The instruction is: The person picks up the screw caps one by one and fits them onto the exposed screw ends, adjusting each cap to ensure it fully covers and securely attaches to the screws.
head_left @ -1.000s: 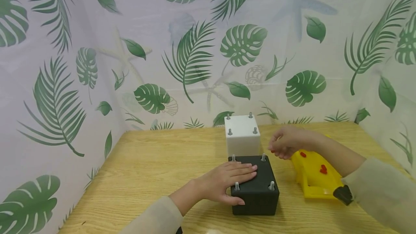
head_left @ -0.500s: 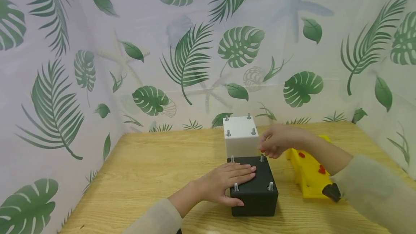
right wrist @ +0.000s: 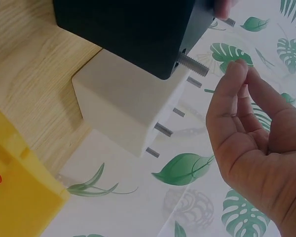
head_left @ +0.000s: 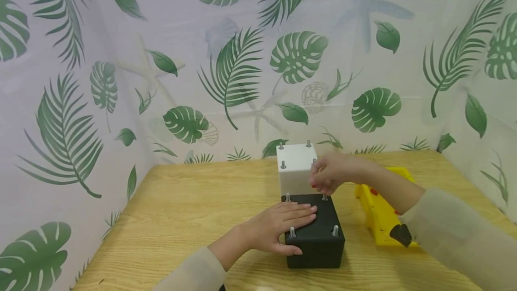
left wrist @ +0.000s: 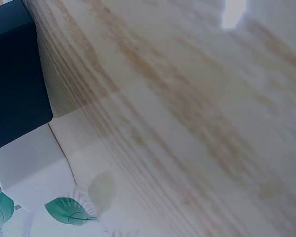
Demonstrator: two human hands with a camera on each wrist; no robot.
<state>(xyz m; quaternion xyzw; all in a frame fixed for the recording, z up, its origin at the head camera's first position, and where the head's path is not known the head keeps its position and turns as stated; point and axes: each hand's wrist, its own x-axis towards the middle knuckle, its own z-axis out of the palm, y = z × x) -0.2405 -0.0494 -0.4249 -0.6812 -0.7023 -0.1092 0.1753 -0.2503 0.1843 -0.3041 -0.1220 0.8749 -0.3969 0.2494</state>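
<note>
My left hand (head_left: 278, 226) rests flat on a black box (head_left: 315, 257), its fingers spread across the top and its thumb against the front side. Threaded metal studs (head_left: 335, 231) stand up at the box's corners. Over the back right corner, my right hand (head_left: 333, 172) pinches a small red piece (head_left: 313, 186) between thumb and fingertips; only a sliver of red shows. From the right wrist, the pinching fingers (right wrist: 234, 74) appear near the tip of a stud (right wrist: 193, 64), and the red piece is hidden. The left wrist camera catches the black box's side (left wrist: 15, 84) without the hand.
Behind the black box stands a white box (head_left: 296, 181) with similar studs on top. To the right sits a yellow tray (head_left: 379, 221), partly covered by the right forearm, with a red piece (head_left: 373, 191) in it. A leaf-patterned sheet (head_left: 242, 57) encloses the wooden table (head_left: 194, 201).
My right hand has moved left from beside the yellow tray to above the black box's back right corner, carrying the red piece. The left hand has stayed on the box.
</note>
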